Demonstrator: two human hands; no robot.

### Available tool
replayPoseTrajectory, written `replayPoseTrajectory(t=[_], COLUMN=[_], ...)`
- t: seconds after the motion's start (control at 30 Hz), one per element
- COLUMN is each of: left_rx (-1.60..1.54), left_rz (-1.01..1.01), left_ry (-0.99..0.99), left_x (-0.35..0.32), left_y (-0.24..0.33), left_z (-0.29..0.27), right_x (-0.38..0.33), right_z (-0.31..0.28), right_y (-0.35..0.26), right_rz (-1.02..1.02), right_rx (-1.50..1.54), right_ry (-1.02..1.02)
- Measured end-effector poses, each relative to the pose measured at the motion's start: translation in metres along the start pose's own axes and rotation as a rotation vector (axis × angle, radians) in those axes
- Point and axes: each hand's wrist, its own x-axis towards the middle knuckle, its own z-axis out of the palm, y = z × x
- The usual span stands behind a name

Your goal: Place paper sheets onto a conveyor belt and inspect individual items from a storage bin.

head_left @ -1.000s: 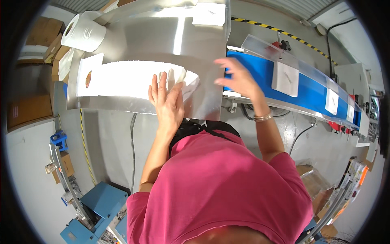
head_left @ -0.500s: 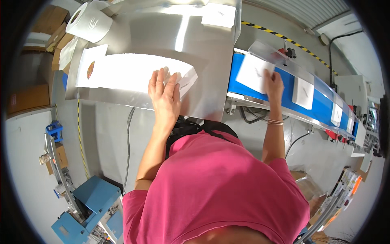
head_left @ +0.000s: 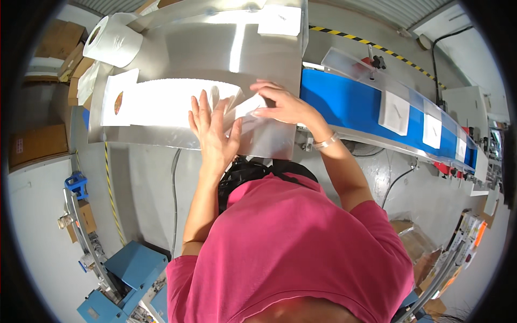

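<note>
A long fanned row of white square packets [head_left: 161, 99] lies on a steel table [head_left: 183, 40], overlapping like a spread deck. My left hand [head_left: 212, 132] lies on the right part of this row, its fingers outstretched and apart. At the row's right end my right hand [head_left: 285, 105] has its thumb and fingers around the edge of a white packet [head_left: 249, 106], which is tilted up from the row. Part of that packet is hidden by the fingers. To the right, several white packets, the nearest one [head_left: 395, 114] among them, lie spaced out on a blue conveyor belt [head_left: 339, 99].
A large white roll [head_left: 113, 40] stands at the table's far left. Another white stack [head_left: 279, 20] sits at the far right corner. A clear guard [head_left: 350, 63] runs along the belt's far side. Cardboard boxes [head_left: 40, 134] and blue machine housings [head_left: 134, 264] are at the left.
My right hand has let go of a packet over the belt and swung left to the row's end. Packets on the belt have shifted right. My left hand stays on the row.
</note>
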Motion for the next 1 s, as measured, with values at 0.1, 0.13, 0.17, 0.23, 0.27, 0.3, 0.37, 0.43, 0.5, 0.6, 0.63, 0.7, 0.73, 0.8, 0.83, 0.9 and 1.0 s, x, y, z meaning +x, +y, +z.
replayPoseTrajectory(t=[0.1,0.13,0.17,0.23,0.27,0.3,0.37,0.43,0.5,0.6,0.63,0.7,0.73,0.8,0.83,0.9,1.0], left_rx=[0.058,0.077,0.096,0.080,0.071,0.075,0.097,0.113,0.115,0.118,0.119,0.110,0.110,0.080,0.079,0.064,0.100], left_rz=[-0.015,0.001,0.025,0.018,0.012,0.017,0.027,0.044,0.056,0.089,0.094,0.119,0.127,0.124,0.125,-0.015,-0.020], left_ry=[0.027,0.014,0.051,0.052,0.051,0.075,0.082,0.081,0.091,0.100,0.100,0.053,0.051,0.011,0.013,0.048,0.069], left_x=[-0.003,-0.004,-0.003,-0.002,-0.003,-0.003,-0.004,-0.005,-0.006,-0.008,-0.008,-0.008,-0.008,-0.007,-0.004,0.000,0.003], left_y=[-0.021,-0.027,-0.027,-0.026,-0.026,-0.028,-0.028,-0.030,-0.030,-0.027,-0.026,-0.025,-0.022,-0.019,-0.017,-0.014,-0.034], left_z=[-0.001,-0.001,-0.001,0.000,0.000,0.001,0.003,0.005,0.007,0.003,0.002,0.001,-0.001,-0.004,-0.005,-0.009,-0.004], right_x=[-0.028,-0.038,-0.057,-0.100,-0.102,-0.109,-0.132,-0.100,-0.079,-0.027,-0.013,0.010,0.016,0.024,0.021,0.011,-0.032], right_z=[-0.017,-0.026,-0.031,-0.054,-0.068,-0.081,-0.086,-0.088,-0.082,-0.051,-0.039,-0.025,-0.015,-0.004,-0.001,0.001,-0.010], right_y=[-0.004,-0.005,0.011,0.049,0.040,0.033,0.049,0.013,0.001,-0.023,-0.035,-0.045,-0.042,-0.030,-0.025,-0.016,0.011], right_rz=[0.601,0.628,0.751,0.911,0.969,1.075,0.852,0.817,0.535,0.341,0.398,0.344,0.286,0.133,0.132,0.215,0.567], right_rx=[0.363,0.337,0.412,-0.005,-0.167,-0.247,-1.155,-1.148,-0.751,-0.318,-0.166,0.105,0.144,0.127,0.126,0.272,0.468], right_ry=[0.113,0.257,0.431,0.583,0.664,0.659,0.620,0.607,0.586,0.212,0.117,-0.010,-0.014,-0.098,-0.098,-0.081,0.117])
